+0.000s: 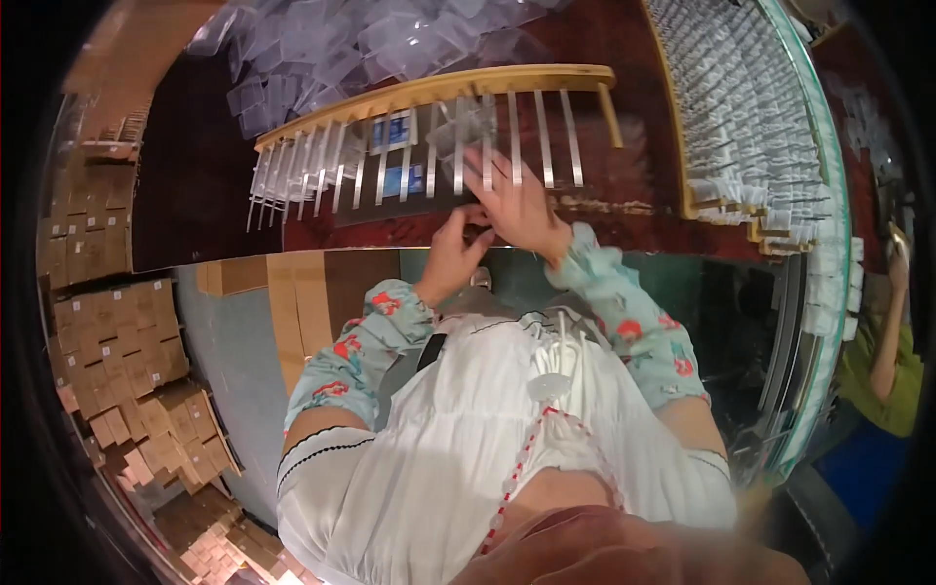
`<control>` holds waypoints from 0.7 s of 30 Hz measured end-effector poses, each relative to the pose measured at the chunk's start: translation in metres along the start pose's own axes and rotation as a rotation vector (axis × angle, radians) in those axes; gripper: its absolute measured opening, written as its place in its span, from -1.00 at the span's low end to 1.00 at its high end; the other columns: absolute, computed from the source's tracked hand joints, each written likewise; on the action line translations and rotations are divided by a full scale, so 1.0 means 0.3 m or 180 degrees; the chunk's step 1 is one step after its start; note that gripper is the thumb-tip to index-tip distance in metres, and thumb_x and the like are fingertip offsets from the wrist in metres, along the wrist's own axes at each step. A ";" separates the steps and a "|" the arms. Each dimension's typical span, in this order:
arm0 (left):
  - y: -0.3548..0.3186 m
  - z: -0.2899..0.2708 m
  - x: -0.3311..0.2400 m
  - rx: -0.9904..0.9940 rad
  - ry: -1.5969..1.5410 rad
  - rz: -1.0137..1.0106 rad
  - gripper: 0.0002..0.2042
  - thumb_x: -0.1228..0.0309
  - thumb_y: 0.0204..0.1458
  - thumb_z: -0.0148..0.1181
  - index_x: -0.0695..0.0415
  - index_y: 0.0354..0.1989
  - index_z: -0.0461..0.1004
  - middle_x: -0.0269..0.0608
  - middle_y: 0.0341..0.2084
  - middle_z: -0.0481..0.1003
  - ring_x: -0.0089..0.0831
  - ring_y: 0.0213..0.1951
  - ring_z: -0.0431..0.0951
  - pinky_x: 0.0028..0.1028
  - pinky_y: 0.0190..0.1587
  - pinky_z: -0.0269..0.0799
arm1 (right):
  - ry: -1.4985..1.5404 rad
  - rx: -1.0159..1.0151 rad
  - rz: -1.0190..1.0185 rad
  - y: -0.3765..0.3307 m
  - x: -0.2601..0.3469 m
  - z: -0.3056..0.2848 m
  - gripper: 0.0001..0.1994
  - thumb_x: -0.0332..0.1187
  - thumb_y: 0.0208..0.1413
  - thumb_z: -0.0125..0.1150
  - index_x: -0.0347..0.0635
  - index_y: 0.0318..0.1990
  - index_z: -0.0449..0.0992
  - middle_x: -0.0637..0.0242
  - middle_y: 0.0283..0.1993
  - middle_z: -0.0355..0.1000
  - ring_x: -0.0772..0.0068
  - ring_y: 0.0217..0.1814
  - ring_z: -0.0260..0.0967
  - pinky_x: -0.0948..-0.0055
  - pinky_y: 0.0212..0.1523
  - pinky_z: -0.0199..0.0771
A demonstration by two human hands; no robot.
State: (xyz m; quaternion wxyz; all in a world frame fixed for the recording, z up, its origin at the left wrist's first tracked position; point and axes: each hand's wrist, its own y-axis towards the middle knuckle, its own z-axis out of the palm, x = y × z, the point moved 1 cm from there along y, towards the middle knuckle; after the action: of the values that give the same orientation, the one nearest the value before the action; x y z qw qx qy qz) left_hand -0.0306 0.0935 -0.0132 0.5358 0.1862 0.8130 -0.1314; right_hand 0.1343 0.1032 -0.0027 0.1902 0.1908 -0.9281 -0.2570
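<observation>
A wooden rack (439, 88) with a row of flat metal prongs (545, 141) lies across the dark red table in front of me. My right hand (519, 205) reaches up among the middle prongs. Its fingertips are on a clear plastic box (460, 132), blurred and partly behind the prongs. My left hand (453, 255) is at the table's front edge, beside the right hand's heel. Its fingers are curled and pinched together; whatever they hold, if anything, is hidden. On the rack's left prongs sit several clear plastic pieces (336, 148).
Loose clear plastic boxes (390, 39) are heaped behind the rack. Another rack, densely filled (736, 107), stands at the right beside a glass edge (829, 166). Small cartons (122, 336) are stacked on the left. A person in a green top (892, 385) is at the far right.
</observation>
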 end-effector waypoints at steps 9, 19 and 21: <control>-0.053 -0.302 0.036 -0.0028 0.0630 0.0650 -0.20 0.43 -0.14 0.39 0.18 0.31 0.07 0.04 0.16 0.30 -0.15 0.11 0.41 -0.29 0.14 0.36 | 0.0436 -0.0468 0.1151 0.083 0.245 0.095 -0.35 -0.16 -0.11 0.43 -0.20 0.15 0.37 -0.01 -0.14 0.40 -0.11 -0.15 0.38 0.05 -0.23 0.46; -0.126 -0.823 -0.169 -0.1866 0.0042 0.1832 -0.64 0.59 0.05 0.15 0.38 0.05 0.35 0.06 0.05 0.41 -0.21 0.04 0.43 -0.25 0.14 0.33 | -0.1014 -0.0506 0.1392 0.015 0.134 -0.024 -0.64 -0.19 0.05 0.30 -0.22 -0.06 0.53 0.06 -0.17 0.43 0.04 -0.16 0.34 0.20 -0.11 0.29; -0.036 -0.942 -0.138 -0.2053 0.0179 0.1265 -0.58 0.57 0.18 0.01 0.36 0.22 0.21 0.03 0.23 0.26 -0.20 0.25 0.26 -0.27 0.31 0.10 | 0.0109 -0.1417 0.2622 -0.071 0.031 -0.062 -0.66 -0.24 0.15 0.21 -0.29 -0.01 0.50 0.09 -0.12 0.47 0.23 -0.14 0.40 0.34 -0.09 0.34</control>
State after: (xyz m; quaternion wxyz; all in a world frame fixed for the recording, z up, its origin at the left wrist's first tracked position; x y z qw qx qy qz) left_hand -0.2531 0.1940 0.1356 0.5594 0.1655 0.7750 0.2428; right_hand 0.1404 0.0745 0.0028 0.3280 -0.2348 -0.8455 -0.3498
